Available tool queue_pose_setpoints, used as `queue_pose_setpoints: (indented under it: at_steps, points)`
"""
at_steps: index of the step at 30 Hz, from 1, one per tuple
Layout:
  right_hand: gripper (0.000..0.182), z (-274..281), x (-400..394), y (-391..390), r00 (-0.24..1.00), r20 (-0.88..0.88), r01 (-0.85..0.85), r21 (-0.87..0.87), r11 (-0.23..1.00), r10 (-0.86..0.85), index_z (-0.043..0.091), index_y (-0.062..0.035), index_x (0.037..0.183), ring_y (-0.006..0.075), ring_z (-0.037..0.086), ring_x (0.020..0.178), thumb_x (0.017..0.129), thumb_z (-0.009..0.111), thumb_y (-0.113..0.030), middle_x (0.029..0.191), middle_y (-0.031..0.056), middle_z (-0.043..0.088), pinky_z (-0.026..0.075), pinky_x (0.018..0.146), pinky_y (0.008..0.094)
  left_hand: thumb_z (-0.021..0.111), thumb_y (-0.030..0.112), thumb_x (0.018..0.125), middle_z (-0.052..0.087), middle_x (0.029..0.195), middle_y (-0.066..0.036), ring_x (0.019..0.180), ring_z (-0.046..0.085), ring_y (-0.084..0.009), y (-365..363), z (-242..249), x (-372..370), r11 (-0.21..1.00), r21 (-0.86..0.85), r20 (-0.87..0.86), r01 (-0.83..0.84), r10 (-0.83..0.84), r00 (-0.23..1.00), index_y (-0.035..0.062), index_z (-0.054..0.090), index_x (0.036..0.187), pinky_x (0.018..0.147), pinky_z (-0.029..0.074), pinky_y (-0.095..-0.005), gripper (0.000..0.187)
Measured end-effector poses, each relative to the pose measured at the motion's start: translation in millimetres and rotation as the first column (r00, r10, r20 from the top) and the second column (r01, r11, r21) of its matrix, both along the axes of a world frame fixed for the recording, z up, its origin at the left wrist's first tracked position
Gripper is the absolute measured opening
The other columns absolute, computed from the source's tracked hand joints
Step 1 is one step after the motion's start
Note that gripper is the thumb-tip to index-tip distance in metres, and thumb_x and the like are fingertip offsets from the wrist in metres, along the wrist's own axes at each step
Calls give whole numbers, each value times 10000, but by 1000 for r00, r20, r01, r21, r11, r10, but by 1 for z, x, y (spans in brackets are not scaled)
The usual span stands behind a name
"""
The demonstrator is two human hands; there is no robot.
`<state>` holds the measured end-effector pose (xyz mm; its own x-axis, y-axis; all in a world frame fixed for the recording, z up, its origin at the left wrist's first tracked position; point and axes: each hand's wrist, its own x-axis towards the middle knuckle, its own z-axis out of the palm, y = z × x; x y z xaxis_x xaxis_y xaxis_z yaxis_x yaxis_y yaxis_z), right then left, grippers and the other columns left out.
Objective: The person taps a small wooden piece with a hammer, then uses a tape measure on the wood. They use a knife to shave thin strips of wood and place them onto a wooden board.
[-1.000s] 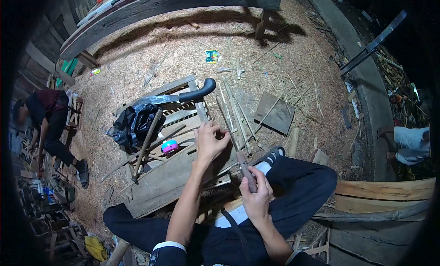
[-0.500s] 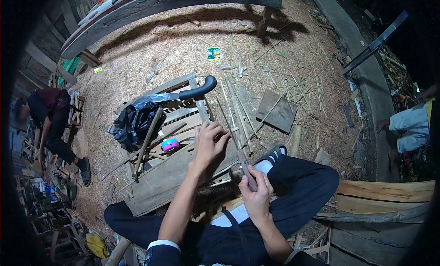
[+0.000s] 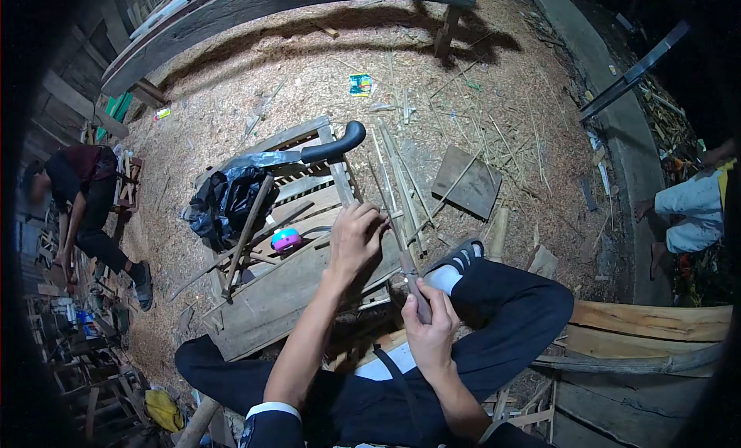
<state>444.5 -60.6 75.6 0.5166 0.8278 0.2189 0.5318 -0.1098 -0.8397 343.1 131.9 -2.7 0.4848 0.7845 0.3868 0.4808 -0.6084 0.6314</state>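
My right hand [image 3: 432,328] is closed round the wooden handle of a long, thin knife [image 3: 408,264]. Its narrow blade points up and away, past the fingers of my left hand [image 3: 355,233]. My left hand is bent with fingers and thumb drawn together beside the blade; whatever is pinched there is too small or hidden to name. Below that hand lies a low slatted wooden bench [image 3: 266,313]. On it sit a pink and blue round object [image 3: 285,240], a black plastic bag [image 3: 228,205] and a large knife with a curved black handle [image 3: 333,145].
Thin strips [image 3: 401,178] and a square board [image 3: 468,182] lie on the shavings-covered ground ahead. Planks [image 3: 648,332] are at the right. A heavy wooden table [image 3: 285,16] stands at the back. One person [image 3: 89,193] bends at the left; another person's legs [image 3: 691,216] show at the right.
My left hand has shifted very slightly, its fingers still drawn together beside the blade. My right hand keeps its hold on the knife handle, almost unmoved.
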Motion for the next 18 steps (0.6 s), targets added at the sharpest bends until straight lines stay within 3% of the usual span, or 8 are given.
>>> queue_pose_setpoints:
  at_steps: [11,18]
  points:
    - [267,0,-2,4,1000,-17,11,-23,1000,-11,686,24,1196,438,689,913,950,709,-77,1037,245,695,554,793,482,760,66,855,647,980,-122,944,598,-350,-1,3,0,999,29,19,44,-45,999,10,672,947,819,472,-445,139]
    - [255,4,-2,-9,1000,26,13,9,1000,-14,694,23,1183,436,696,905,952,715,-82,1013,241,702,557,789,486,782,58,839,646,969,-130,934,620,-358,-1,-2,4,1000,10,4,-21,21,1000,11,680,950,796,487,-441,157]
